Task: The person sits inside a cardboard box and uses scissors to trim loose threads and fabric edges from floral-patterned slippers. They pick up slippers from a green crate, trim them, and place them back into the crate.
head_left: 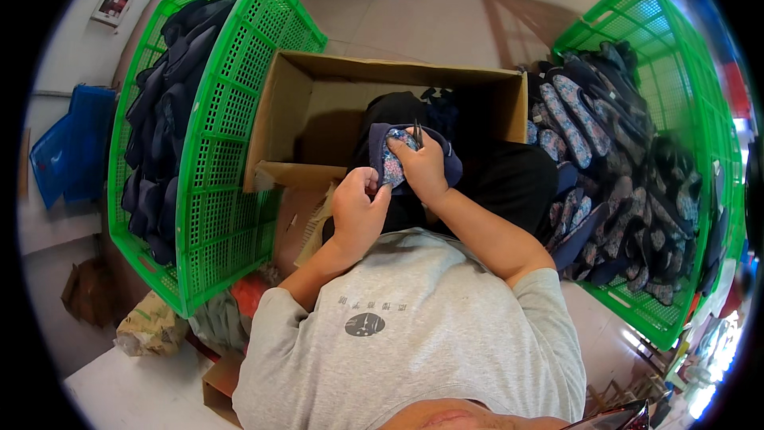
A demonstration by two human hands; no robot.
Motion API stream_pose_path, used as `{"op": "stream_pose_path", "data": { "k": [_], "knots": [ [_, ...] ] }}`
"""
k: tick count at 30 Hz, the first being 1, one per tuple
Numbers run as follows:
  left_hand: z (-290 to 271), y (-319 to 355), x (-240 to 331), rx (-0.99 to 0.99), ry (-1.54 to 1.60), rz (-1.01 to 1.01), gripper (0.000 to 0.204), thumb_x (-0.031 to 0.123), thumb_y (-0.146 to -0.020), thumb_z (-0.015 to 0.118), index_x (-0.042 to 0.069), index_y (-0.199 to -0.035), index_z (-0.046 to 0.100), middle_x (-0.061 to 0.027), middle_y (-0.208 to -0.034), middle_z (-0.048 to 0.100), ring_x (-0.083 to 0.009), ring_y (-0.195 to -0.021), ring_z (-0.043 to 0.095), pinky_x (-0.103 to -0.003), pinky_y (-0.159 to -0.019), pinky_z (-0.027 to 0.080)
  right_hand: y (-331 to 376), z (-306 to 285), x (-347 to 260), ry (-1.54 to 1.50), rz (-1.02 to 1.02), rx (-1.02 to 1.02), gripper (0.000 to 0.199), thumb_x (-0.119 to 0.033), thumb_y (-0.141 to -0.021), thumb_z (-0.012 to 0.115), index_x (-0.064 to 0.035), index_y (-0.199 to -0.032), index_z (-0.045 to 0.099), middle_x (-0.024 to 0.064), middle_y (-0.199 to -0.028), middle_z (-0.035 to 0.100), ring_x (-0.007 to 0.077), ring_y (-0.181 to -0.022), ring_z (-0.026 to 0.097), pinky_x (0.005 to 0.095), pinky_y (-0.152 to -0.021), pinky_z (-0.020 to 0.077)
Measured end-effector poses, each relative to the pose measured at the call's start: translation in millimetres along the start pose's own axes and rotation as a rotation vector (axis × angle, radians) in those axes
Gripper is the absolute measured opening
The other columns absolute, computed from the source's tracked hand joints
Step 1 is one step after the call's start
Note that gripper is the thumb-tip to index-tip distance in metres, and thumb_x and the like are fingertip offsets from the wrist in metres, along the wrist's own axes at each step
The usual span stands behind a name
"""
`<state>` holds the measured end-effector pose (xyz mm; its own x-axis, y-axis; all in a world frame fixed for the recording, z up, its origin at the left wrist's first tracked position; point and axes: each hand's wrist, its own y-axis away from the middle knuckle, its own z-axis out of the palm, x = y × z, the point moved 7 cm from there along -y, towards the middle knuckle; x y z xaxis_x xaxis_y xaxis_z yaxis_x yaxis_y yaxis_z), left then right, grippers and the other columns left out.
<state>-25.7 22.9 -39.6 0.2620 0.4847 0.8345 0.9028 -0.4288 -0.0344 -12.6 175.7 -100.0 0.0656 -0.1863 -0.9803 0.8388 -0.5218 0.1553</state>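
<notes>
Far out to the left of the fingers stands a bright green plastic crate (211, 151), its walls a stiff open lattice, tilted and packed with dark, soft, flat shoe pieces (159, 127) in navy and black. Nearer in, behind the fingers, sits an open cardboard box (310, 111) of plain brown board, matt and creased at the flap, with dark cloth lying in its right half. The left hand (358, 211) rises from a bare forearm bent at the elbow, knuckles up, its fingers (372, 185) curled and closed on the lower left edge of a shoe upper (398, 158): a soft, rounded piece with a navy outer layer and a small floral-print lining turned toward the camera. The piece sits between the two hands, in front of the box and above the person's dark lap. The right hand (423, 171) comes in from a forearm slanting up from the right, wrist bent, its fingers (414, 151) closed over the top right of the same upper, and a thin dark pointed tool (417, 132), too small to identify, sticks up beyond them. Well to the right of the fingers a second green lattice crate (676, 95) is heaped with more uppers (605, 159), navy outside and floral inside, lying overlapped and tumbled.
</notes>
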Motion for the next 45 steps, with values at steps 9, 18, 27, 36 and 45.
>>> {"op": "stream_pose_path", "data": {
  "k": [9, 18, 27, 36, 45],
  "knots": [
    [4.5, -6.7, 37.4, 0.130, -0.204, 0.354, 0.022, -0.006, -0.067, 0.067, 0.005, -0.080, 0.053, -0.0097, -0.070, 0.049, -0.0279, -0.065, 0.051, -0.039, -0.059, 0.042, 9.9, 3.3, -14.4, 0.282, -0.229, 0.118, 0.018, -0.018, -0.088, 0.066, -0.0004, -0.090, 0.063, 0.0199, -0.078, 0.065, 0.0362, -0.070, 0.064, 0.0392, -0.063, 0.0488],
    [-41.6, -38.3, 47.0, 0.146, -0.308, 0.434, 0.021, -0.005, -0.066, 0.063, 0.006, -0.081, 0.054, -0.0106, -0.075, 0.052, -0.0326, -0.074, 0.054, -0.041, -0.068, 0.045, 25.4, -14.5, -61.7, 0.011, 0.249, -0.300, 0.030, -0.018, -0.095, 0.062, 0.0072, -0.112, 0.061, 0.0127, -0.097, 0.069, 0.0183, -0.074, 0.068, 0.0284, -0.072, 0.0522],
    [-44.6, -57.8, 49.0, 0.118, -0.294, 0.564, 0.016, -0.006, -0.072, 0.065, 0.001, -0.086, 0.060, -0.0118, -0.083, 0.061, -0.0300, -0.078, 0.060, -0.038, -0.070, 0.048, 7.6, -45.3, -42.3, 0.536, -0.170, -0.192, 0.048, -0.025, -0.078, 0.080, -0.0064, -0.117, 0.059, 0.0137, -0.105, 0.067, 0.0280, -0.091, 0.065, 0.0359, -0.084, 0.0503],
    [-31.4, -36.3, 79.5, -0.073, -0.580, 0.669, 0.037, 0.016, -0.072, 0.077, 0.007, -0.108, 0.071, -0.0091, -0.100, 0.062, -0.0297, -0.091, 0.062, -0.039, -0.077, 0.051, 7.9, -33.2, -12.7, 0.351, -0.140, -0.074, 0.028, -0.012, -0.081, 0.074, -0.0028, -0.098, 0.055, 0.0185, -0.090, 0.064, 0.0343, -0.083, 0.062, 0.0382, -0.075, 0.0480],
    [0.2, -32.0, 65.4, 0.011, -0.580, 0.794, 0.038, 0.017, -0.062, 0.081, 0.012, -0.099, 0.074, -0.0041, -0.100, 0.055, -0.0265, -0.098, 0.054, -0.038, -0.083, 0.046, 7.4, -38.3, 11.8, 0.172, -0.093, -0.115, 0.021, -0.004, -0.083, 0.071, -0.0019, -0.096, 0.055, 0.0044, -0.083, 0.059, 0.0090, -0.078, 0.050, 0.0261, -0.073, 0.0446]
  ]
}}
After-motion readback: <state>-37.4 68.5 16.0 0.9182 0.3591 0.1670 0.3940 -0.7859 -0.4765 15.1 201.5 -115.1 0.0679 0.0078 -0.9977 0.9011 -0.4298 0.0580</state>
